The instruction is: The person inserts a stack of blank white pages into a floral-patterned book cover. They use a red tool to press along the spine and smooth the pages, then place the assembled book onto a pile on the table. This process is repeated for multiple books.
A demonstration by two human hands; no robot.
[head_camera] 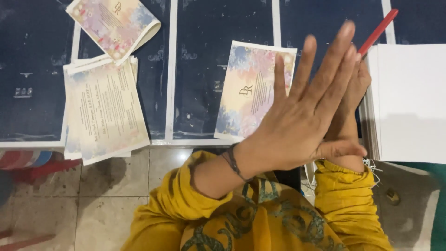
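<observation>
My left hand (302, 121) is raised in front of me, fingers straight and spread, its back toward the camera, and it holds nothing. Behind it my right hand (355, 86) is mostly hidden and grips a red pen (378, 30) that points up and to the right. A floral printed card (253, 88) lies on the dark blue sheets (204, 56) just left of my left hand. A stack of white paper (411, 102) sits at the right, beside my right hand.
A loose pile of floral cards (104, 109) lies at the left, with a curled card (114, 25) above it. My yellow patterned sleeves (260, 218) fill the bottom centre. Beige floor tiles (107, 204) and a red object (39, 169) show at bottom left.
</observation>
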